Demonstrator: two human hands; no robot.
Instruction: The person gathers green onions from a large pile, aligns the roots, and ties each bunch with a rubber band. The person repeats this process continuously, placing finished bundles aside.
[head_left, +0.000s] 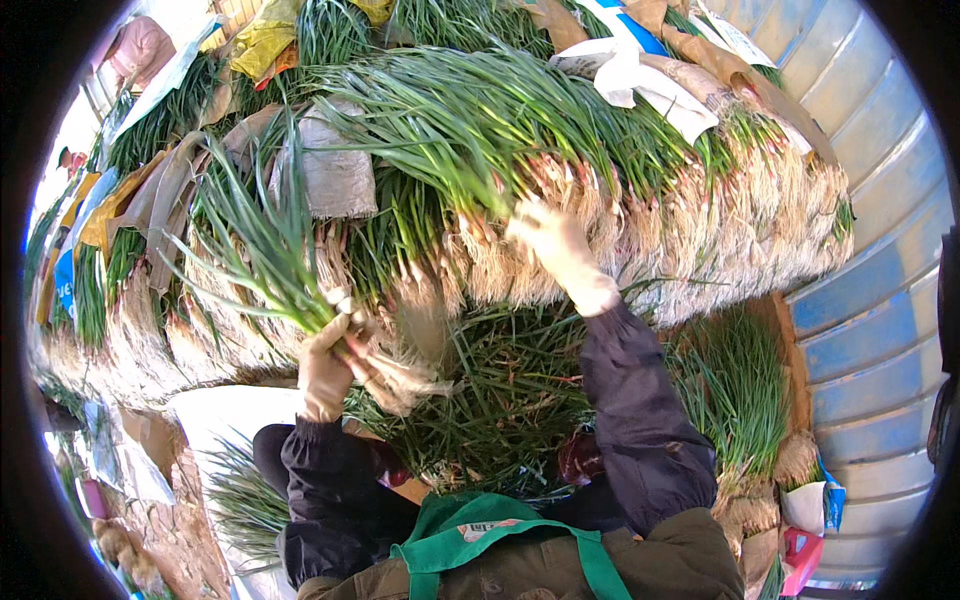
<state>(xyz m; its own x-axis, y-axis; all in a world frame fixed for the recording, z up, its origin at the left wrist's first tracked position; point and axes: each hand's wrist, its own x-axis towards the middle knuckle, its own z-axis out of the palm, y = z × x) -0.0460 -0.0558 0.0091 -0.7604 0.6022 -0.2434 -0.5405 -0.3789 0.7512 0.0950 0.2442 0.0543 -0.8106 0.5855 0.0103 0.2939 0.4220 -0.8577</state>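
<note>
My gloved left hand (326, 367) is closed around a bunch of green onions (289, 289). Its leaves point up and away from me, and its pale roots hang to the lower right. Gloved as well, my right hand (551, 247) is at the near side of a long pile of green onions (465, 120), by the white stems and roots. That hand is blurred, and whether its fingers grip a stem cannot be made out. Below and between my hands lies a heap of loose green leaves (495, 397).
A blue and white corrugated wall (862, 300) curves along the right. More green onions (735, 390) stand in front of it. Sacks and a white cloth (630, 75) cover parts of the pile. Another person (139, 52) is at the far upper left. A white sheet (232, 412) lies left of my knee.
</note>
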